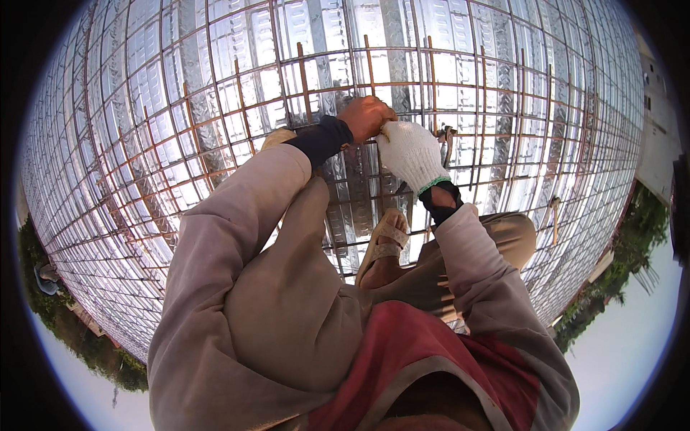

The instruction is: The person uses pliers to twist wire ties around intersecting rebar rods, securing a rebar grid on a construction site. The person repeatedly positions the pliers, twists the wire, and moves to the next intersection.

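My bare left hand [366,117], in a dark cuff, is closed at the steel rebar grid [363,87], its fingers bent down near a bar crossing. Right beside it, almost touching, my right hand [410,151] in a white knit glove with a green hem is curled into a fist. Whatever either hand pinches is hidden by the fingers or too small to name. Just right of the glove, a dark metal tool [447,136] with a worn head sits at the bars; its kind is unclear.
Ribbed shiny metal decking [392,32] lies under the grid. My sandalled foot [384,248] stands on it below my hands. A hammer-like tool with a wooden handle [555,219] rests on the bars at right. Short rusty bars [302,79] cross the grid. Greenery [640,223] lies beyond the edge.
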`<state>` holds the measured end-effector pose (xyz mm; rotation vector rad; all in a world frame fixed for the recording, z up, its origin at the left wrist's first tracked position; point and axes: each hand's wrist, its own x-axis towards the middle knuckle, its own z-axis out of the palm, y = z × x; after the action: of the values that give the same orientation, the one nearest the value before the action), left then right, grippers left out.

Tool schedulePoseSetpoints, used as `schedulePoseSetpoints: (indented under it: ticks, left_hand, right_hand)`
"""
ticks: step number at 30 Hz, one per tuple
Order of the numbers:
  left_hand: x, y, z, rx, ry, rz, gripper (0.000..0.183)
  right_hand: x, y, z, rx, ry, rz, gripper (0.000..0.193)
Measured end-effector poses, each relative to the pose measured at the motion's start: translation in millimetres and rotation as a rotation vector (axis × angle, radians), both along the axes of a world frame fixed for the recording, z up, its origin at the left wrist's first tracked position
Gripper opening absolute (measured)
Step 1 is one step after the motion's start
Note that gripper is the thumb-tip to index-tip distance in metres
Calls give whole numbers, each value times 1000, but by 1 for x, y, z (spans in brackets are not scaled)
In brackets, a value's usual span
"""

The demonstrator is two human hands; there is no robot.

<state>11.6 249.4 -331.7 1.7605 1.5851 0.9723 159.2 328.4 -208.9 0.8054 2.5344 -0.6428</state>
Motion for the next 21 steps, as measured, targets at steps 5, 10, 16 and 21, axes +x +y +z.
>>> schedulePoseSetpoints:
  ticks: [5, 10, 16, 21]
  left_hand:
    - [4, -11, -2, -137, -63, 76, 55]
    - [15, -24, -9, -276, -44, 105, 70]
    - [36, -40, 20, -28, -184, 494, 63]
    - [43, -64, 59, -583, 4, 245, 54]
  right_hand:
    - [-27, 37, 47, -10, -1, 195, 27]
    - [-73, 89, 49, -37, -13, 511, 28]
    - [-93, 105, 55, -215, -95, 476, 31]
    - [-92, 108, 46, -320, -120, 397, 33]
